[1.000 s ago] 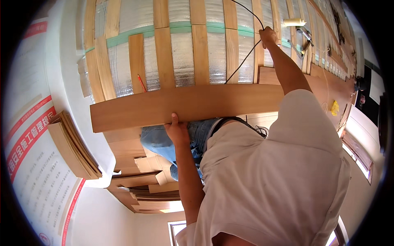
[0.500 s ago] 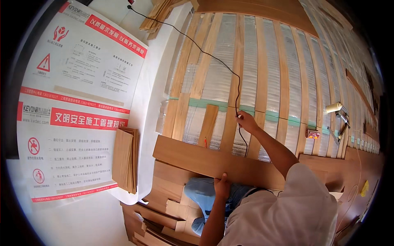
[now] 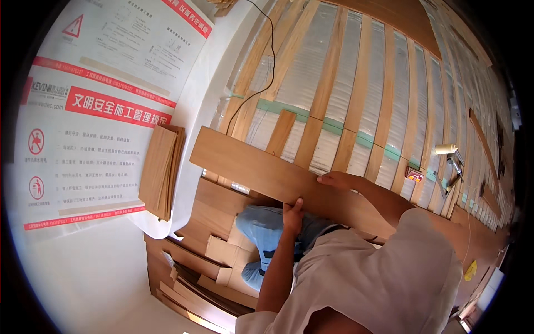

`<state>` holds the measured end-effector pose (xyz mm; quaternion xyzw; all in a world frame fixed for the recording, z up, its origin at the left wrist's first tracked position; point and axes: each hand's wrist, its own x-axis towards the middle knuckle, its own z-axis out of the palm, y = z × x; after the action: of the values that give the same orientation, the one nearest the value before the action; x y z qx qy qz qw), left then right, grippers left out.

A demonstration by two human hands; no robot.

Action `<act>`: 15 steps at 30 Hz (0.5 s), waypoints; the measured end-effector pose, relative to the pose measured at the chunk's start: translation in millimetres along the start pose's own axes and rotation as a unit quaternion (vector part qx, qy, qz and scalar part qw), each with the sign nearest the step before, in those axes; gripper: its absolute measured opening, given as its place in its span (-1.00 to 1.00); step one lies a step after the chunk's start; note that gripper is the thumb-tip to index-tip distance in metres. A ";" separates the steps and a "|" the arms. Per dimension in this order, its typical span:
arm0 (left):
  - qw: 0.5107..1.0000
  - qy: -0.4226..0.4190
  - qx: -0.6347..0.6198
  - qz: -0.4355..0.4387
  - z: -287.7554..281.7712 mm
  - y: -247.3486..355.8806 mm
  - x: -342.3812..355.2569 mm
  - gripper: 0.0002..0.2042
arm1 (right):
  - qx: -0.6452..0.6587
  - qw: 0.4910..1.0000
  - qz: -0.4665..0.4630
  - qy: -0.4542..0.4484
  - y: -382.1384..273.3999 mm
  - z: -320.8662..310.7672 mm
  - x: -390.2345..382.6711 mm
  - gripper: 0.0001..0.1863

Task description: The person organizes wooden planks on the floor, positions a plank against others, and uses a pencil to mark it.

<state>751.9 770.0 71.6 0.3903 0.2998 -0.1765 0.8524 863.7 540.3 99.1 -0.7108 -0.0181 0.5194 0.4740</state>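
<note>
Far to the left of the left hand, a smooth white printed sheet [image 3: 111, 161] with red bands is cut off at its top, and against it leans a bundle of thin, flat wooden slats [image 3: 161, 172]. Nearer that hand, faded blue denim [image 3: 258, 222] covers a bent leg, partly hidden by the forearm. Ahead and to the left, a thin black cable [image 3: 272, 50] curves down and drops out of sight behind the plank [image 3: 261, 170], a long, smooth brown board lying across in front of the person, its right part covered by the right arm. The left hand [image 3: 292, 216] grips the plank's near edge, thumb on top, fingers hidden underneath. Just ahead and to the right, the right hand [image 3: 336, 180] rests bent at the far edge; whether its fingers close around the board cannot be told. Beyond both hands, pale grained battens [image 3: 322, 83] run over crinkled silvery foil [image 3: 295, 72]. Well right of the right hand are a small red box [image 3: 414, 175] and a pale cylinder [image 3: 446, 148] beside metal tools too small to make out.
</note>
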 end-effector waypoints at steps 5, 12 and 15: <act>0.999 0.002 0.023 -0.042 9.9 -7.2 21.9 -0.62 | 0.013 0.978 0.047 0.203 97.9 42.2 -28.9 -0.35; 0.971 0.037 0.234 -0.020 -19.2 -9.7 23.5 -0.65 | -0.080 0.912 0.064 0.396 123.7 44.5 -17.3 -0.29; 0.981 0.057 0.181 0.047 -28.1 38.1 -5.2 -0.66 | -0.101 0.901 0.086 0.413 157.5 16.5 -0.9 -0.26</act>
<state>757.8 816.2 81.8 0.5609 0.2920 -0.1648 0.7570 777.4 464.1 -9.5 -0.9042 0.1883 0.2140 0.3181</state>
